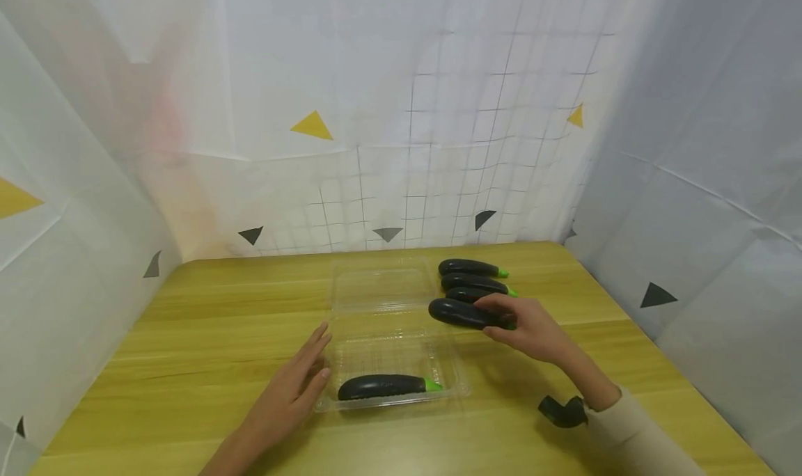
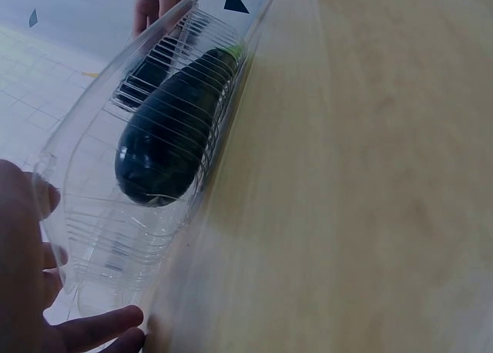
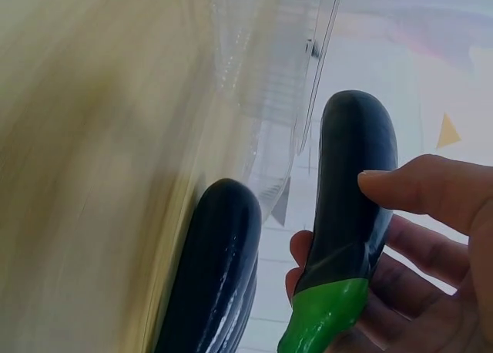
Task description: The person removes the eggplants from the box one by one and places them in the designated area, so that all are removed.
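Note:
An eggplant (image 3: 350,183) with a green stem end is gripped between the thumb and fingers of my right hand (image 1: 526,326). In the right wrist view it is held off the table, beside other eggplants. My left hand (image 1: 291,385) is at the left side of a clear plastic clamshell box (image 1: 388,344), its fingers extended along the rim. Another eggplant (image 1: 382,386) lies inside the box along its near side, its green end to the right. The box's lid (image 1: 382,288) is folded open toward the back.
Several more eggplants, among them the rearmost eggplant (image 1: 470,267), lie in a row right of the lid. A dark wrist-worn piece (image 1: 562,412) shows by the right sleeve. White patterned sheets (image 1: 376,184) surround the wooden table (image 1: 219,309).

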Motion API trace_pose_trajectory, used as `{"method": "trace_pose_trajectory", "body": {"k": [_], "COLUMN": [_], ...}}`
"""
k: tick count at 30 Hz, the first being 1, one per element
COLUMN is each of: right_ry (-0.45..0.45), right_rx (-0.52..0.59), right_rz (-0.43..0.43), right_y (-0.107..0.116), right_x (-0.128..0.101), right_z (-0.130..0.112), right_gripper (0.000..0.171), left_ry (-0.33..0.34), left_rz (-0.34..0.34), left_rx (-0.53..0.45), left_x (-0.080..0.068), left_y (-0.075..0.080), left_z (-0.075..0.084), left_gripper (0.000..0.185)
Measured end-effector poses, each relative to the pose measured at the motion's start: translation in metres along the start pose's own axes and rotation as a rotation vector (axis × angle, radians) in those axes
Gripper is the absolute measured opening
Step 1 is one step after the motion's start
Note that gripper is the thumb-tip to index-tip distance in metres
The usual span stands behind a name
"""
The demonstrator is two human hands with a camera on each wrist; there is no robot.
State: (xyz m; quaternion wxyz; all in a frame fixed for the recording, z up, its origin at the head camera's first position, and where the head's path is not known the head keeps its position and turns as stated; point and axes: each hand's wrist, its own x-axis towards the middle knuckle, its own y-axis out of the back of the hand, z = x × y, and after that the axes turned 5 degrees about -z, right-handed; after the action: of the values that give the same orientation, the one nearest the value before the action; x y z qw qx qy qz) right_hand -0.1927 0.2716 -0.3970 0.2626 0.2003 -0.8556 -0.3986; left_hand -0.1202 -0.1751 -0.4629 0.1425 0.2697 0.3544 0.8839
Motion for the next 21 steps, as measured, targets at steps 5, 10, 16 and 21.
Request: {"method": "trace_pose_trajectory", "body": {"k": [5,10,16,21], "right_ry": [-0.012,-0.032,-0.043,-0.051], "right_rx": [0.005,-0.01,-0.046,-0.047], "right_rz": [0.001,0.003,0.014,0.021], "right_y": [0.003,0.004,0.006,0.007], "right_x": [-0.003,-0.007,-0.013,-0.017], "right_z": [0.005,0.01,0.016,0.023], "right_gripper": [0.036,0.037,0.038,0.038], "left_ry": [-0.003,-0.009,-0.011,-0.012], "left_rz": [0.006,0.009,0.009,0.006], "left_rx": [0.005,0.012,0.01,0.014], "left_x": [0.0,0.0,0.0,0.0], "left_y": [0.0,0.001,0.001,0.001], "left_z": [0.001,0.0,0.0,0.0], "left_gripper": [0.056,0.056,0.056,0.056]}}
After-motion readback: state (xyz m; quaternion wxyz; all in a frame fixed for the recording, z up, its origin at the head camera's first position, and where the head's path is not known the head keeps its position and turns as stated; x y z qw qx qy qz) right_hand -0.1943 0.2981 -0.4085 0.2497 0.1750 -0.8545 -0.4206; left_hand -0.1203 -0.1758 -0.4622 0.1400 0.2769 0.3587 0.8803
